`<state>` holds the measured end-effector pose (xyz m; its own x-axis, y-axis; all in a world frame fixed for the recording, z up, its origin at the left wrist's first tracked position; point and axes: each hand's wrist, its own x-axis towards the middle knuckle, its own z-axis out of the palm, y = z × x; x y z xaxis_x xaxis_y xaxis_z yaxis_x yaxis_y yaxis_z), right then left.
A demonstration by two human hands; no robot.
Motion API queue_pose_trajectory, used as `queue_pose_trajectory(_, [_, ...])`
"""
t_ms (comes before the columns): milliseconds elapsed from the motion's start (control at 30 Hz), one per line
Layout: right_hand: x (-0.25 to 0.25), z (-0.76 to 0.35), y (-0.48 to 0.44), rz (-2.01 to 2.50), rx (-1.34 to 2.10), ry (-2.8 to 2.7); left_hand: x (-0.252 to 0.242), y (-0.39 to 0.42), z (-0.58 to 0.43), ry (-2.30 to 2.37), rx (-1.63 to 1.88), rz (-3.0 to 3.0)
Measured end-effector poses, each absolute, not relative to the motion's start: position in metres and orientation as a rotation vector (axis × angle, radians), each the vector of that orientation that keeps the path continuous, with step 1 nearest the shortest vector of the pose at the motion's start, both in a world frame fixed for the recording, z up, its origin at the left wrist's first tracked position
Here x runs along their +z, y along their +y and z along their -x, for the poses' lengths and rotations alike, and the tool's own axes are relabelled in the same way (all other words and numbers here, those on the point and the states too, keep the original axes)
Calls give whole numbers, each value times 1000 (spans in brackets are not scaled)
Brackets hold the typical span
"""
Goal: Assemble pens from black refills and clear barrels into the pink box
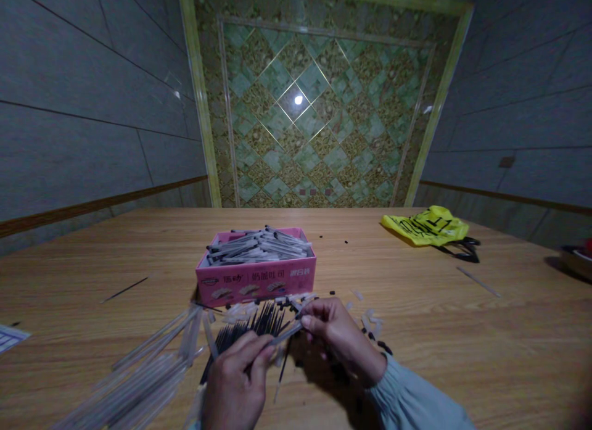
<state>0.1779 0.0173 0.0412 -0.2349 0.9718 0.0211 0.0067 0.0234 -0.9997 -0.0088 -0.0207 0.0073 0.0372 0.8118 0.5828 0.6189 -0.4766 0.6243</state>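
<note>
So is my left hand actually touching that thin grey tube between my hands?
Touching: the head view shows your left hand pinching the lower end of the thin grey tube between thumb and forefinger.

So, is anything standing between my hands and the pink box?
Nothing tall, but low clutter lies there: small clear pieces along the front of the pink box, and thin dark rods between it and your left hand. Your right hand and left hand pinch a slim tube.

Looks like a home (ornate tiled wall (333, 118), wood-grain table (425, 337)).
</note>
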Motion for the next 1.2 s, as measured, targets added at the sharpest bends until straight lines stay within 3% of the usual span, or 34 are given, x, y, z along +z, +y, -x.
queue_pose_trajectory(300, [23, -179, 26, 1021, 1157, -1560, 8, -15, 11, 1420, 1089, -1805])
queue_pose_trajectory(500, [14, -180, 28, 1015, 1028, -1601, 8, -14, 10, 1404, 1074, -1670])
queue_pose_trajectory(767, [18, -180, 25, 1032, 1247, -1511, 12, -22, 4, 1427, 1209, -1797])
queue_pose_trajectory(933, [10, -158, 18, 870, 1377, -1161, 15, -22, -2, 1414, 1246, -1876])
queue_pose_trajectory(1200, [-1, -148, 12, 865, 1386, -1029, 10, -19, -5, 1406, 1183, -1751])
